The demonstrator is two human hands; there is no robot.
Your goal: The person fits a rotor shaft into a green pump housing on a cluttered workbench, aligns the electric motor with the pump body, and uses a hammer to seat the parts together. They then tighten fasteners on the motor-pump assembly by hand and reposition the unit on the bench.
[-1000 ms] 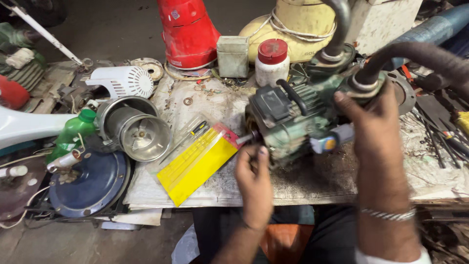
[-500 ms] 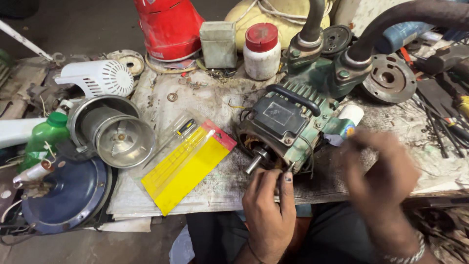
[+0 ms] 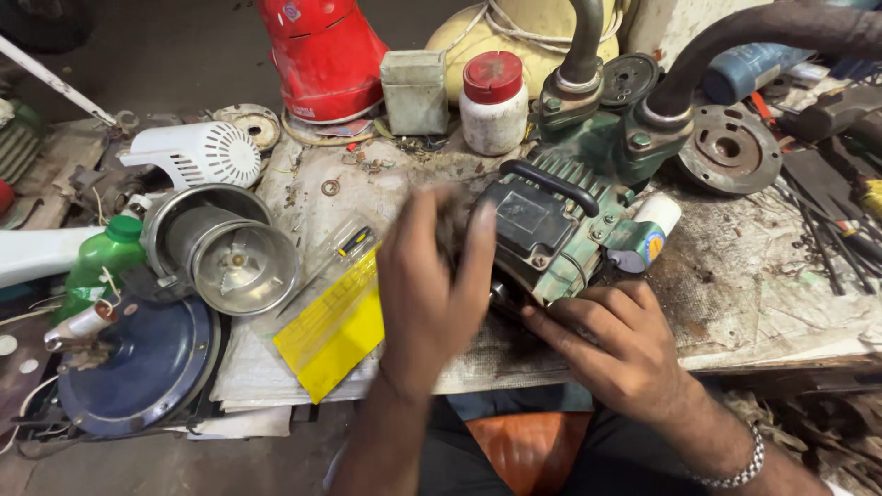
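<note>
A green electric pump motor (image 3: pixel 551 230) with a black terminal box and handle lies on the paper-covered bench (image 3: pixel 772 294). My left hand (image 3: pixel 427 285) is blurred, its fingers spread and raised against the motor's near left end, hiding the shaft. My right hand (image 3: pixel 625 344), with a metal bracelet on the wrist, has its fingers curled on the motor's lower front edge. A yellow flat packet (image 3: pixel 335 326) lies just left of my left hand.
A steel jar (image 3: pixel 230 253), green bottle (image 3: pixel 101 262) and blue round cover (image 3: pixel 142 367) crowd the left. Behind stand a red cone (image 3: pixel 322 55), grey box (image 3: pixel 415 92) and red-lidded white jar (image 3: pixel 493 101). A rusty flange (image 3: pixel 730 147) and hand tools (image 3: pixel 827 202) lie right.
My left hand has swung up from under the shaft onto the motor's left end. My right hand has come in from the right and settled on the motor's front edge.
</note>
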